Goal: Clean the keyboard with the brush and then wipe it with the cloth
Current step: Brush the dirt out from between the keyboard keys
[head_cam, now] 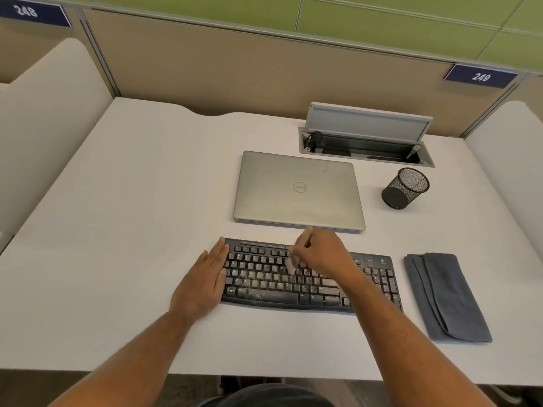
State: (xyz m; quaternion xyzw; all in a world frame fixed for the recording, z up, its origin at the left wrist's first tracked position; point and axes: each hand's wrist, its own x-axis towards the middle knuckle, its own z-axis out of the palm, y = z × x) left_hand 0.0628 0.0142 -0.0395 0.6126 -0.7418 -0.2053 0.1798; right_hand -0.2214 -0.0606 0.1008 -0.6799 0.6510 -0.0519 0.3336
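Fingers of right hand (321,254) curled round brush (291,264), wooden handle tip poking out above knuckles, pale blurred bristles down on middle key rows; fingers of left hand (204,282) straight and flat, pressed against left end of keyboard (311,284); black keyboard dusted with crumbs, lying near front of white desk (117,230); folded grey cloth (446,295) just right of keyboard, untouched; closed silver laptop (298,190) behind keyboard; black mesh pen cup (405,188) right of laptop
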